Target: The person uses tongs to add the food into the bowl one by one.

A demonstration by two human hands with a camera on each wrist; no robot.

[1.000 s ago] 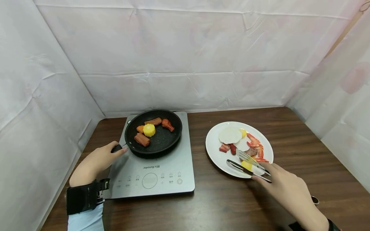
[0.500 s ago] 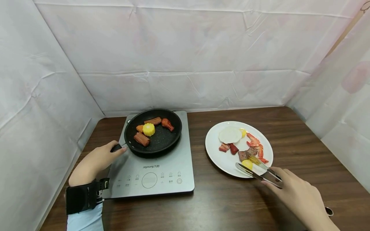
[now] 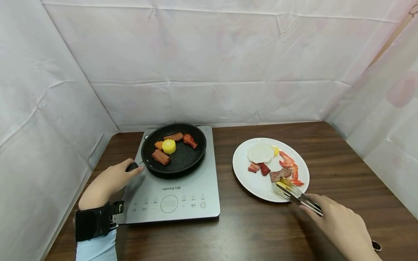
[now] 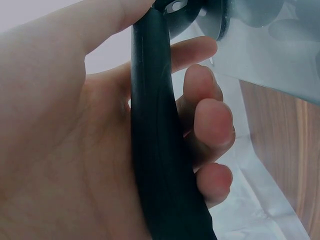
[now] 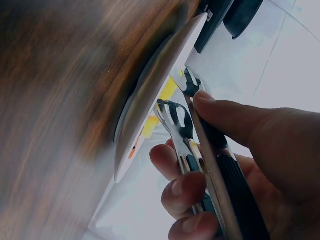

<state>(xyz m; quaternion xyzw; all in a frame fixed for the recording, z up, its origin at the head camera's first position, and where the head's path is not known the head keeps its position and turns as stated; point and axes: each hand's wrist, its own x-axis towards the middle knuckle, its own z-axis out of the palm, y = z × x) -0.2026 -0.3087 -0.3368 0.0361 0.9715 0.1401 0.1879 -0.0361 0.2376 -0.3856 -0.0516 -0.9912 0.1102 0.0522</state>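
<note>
My left hand [image 3: 109, 180] grips the black handle [image 4: 160, 150] of a black frying pan [image 3: 174, 149] on a grey induction cooker [image 3: 169, 197]. In the pan lie a yellow corn piece [image 3: 168, 146], sausage pieces and an orange chunk. My right hand [image 3: 339, 226] grips metal tongs [image 3: 295, 194] [image 5: 192, 130] whose tips close on a small yellow piece [image 3: 282, 185] at the near edge of a white plate [image 3: 248, 181]. The plate also holds a white round slice [image 3: 260, 153], meat [image 3: 278, 175] and red shrimp-like pieces [image 3: 290, 166].
The cooker and plate stand on a dark wooden table [image 3: 343, 156]. White sheeting walls close in the back and both sides. A black strap [image 3: 94, 221] sits on my left wrist.
The tongs have drawn back toward the plate's near edge and now clamp the yellow piece. My right hand moved right and toward me. The left hand stays on the pan handle.
</note>
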